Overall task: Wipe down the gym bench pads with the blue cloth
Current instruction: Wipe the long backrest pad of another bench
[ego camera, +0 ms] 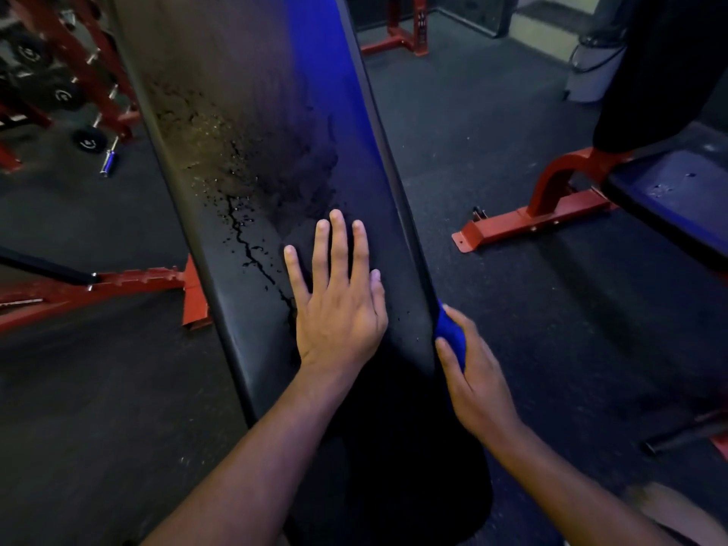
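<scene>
A long black bench pad (244, 124) runs from the top of the view down to me, tilted upward. Spray droplets and a thin dark trickle of liquid (244, 234) sit on its middle. My left hand (338, 305) lies flat on the pad with fingers straight and spread, just right of the trickle. My right hand (472, 380) grips the bunched blue cloth (451, 334) and holds it against the pad's right edge.
A second bench (669, 191) on a red frame (543, 214) stands at the right. Red racks with dumbbells (63, 96) fill the upper left. A red bench foot (193, 301) lies left of the pad. Dark rubber floor (492, 132) surrounds everything.
</scene>
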The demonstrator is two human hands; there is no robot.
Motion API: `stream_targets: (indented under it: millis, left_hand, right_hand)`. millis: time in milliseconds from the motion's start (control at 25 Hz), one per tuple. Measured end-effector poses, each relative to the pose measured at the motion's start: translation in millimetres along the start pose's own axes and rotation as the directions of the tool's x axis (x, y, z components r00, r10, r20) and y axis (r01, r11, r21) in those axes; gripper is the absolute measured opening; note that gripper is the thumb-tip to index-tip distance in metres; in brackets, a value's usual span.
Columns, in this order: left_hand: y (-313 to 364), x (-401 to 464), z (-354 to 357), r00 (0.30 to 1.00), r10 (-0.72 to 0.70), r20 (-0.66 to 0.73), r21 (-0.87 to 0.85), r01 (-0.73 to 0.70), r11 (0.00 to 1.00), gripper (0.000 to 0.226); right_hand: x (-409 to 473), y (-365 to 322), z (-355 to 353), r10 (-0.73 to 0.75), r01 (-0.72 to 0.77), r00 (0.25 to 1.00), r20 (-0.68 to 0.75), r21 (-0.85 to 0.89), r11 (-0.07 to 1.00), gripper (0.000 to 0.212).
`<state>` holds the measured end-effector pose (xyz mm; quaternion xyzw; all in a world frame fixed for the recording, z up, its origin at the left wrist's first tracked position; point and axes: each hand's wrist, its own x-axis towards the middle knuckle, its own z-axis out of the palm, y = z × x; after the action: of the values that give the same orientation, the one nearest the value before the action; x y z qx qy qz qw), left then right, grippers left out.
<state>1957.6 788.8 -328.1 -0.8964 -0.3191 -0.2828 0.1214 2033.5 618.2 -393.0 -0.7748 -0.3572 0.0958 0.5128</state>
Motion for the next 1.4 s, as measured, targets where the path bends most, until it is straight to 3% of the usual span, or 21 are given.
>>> stream_targets:
  millis: [280, 440, 600, 680, 960, 1080, 1200, 1400]
  left_hand:
    - [-1.3, 1.4, 0.7, 0.999, 0.033, -0.011, 0.0, -0.033, 0.999, 0.061]
    - [-2.6, 1.0, 2.0, 0.999, 0.031, -0.019, -0.004, -0.031, 1.0, 0.062]
    - [-1.8, 1.4, 1.2, 0.999, 0.032, 0.0, -0.01, -0.032, 0.999, 0.063]
    - [-1.4, 1.6, 0.2, 1.0, 0.028, 0.004, -0.01, -0.028, 1.0, 0.062]
    - [-1.9, 3.0, -2.4, 0.999, 0.04, -0.017, 0.012, -0.04, 0.999, 0.062]
    - [0.1, 0.0, -5.4, 0.999, 0.042, -0.01, -0.002, -0.042, 0.999, 0.062]
    - [-1.7, 3.3, -11.8, 0.999, 0.035, -0.003, -0.042, -0.035, 0.999, 0.061]
    - [6.5, -72.7, -9.6, 0.994, 0.09, 0.056, -0.074, -0.086, 0.994, 0.066]
  right_hand:
    - [160.3, -81.2, 19.3, -0.119, 0.102, 0.974, -0.194, -0.092, 0.99, 0.041]
    - [100.1, -42.7, 13.8, -0.183, 0.178, 0.974, -0.135, -0.045, 0.983, 0.046]
    - [-5.2, 1.2, 6.6, -0.005, 0.002, 0.999, -0.052, -0.057, 0.998, 0.046]
    - [-2.8, -3.8, 5.3, 0.015, -0.019, 0.998, -0.055, -0.084, 0.996, 0.046]
    - [136.3, -77.8, 16.7, -0.106, 0.083, 0.981, -0.16, -0.139, 0.987, 0.046]
    - [111.6, -60.5, 6.1, -0.161, 0.154, 0.985, -0.069, -0.092, 0.984, 0.05]
    - [55.0, -31.8, -20.4, -0.077, 0.078, 0.997, 0.019, -0.045, 0.996, 0.045]
    - [-17.3, -2.0, -40.3, 0.053, -0.055, 0.993, -0.102, -0.012, 0.998, 0.043]
